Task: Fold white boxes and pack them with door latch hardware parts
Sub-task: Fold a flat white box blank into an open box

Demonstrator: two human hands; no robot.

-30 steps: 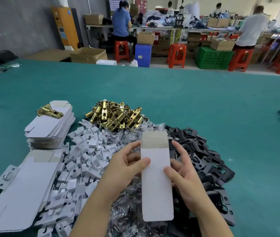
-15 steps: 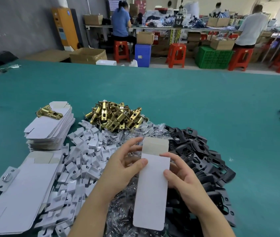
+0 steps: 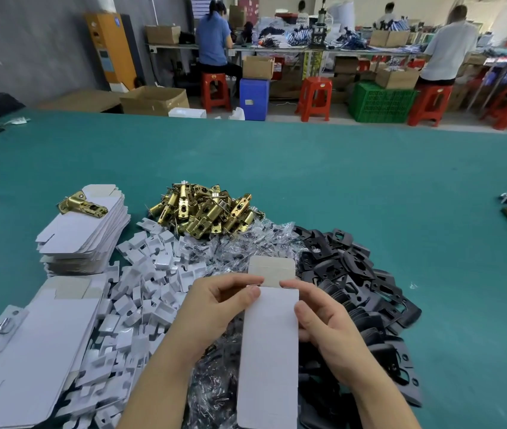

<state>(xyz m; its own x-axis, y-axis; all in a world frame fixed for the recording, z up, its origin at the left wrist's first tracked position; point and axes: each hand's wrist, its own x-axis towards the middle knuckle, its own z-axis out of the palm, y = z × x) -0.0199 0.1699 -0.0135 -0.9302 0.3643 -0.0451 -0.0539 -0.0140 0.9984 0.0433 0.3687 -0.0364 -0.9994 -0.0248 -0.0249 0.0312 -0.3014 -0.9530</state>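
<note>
Just hands (image 3: 272,308) — flat white box (image 3: 269,351)

A flat white box blank (image 3: 269,351) stands nearly upright at near centre, its grey-brown top flap (image 3: 272,270) raised. To the left lie two stacks of flat blanks (image 3: 82,233), the farther one topped by a single brass latch (image 3: 82,205). A heap of brass latches (image 3: 205,212) sits farther back, white card inserts (image 3: 150,292) spread centre-left, and black plates (image 3: 357,280) pile to the right.
</note>
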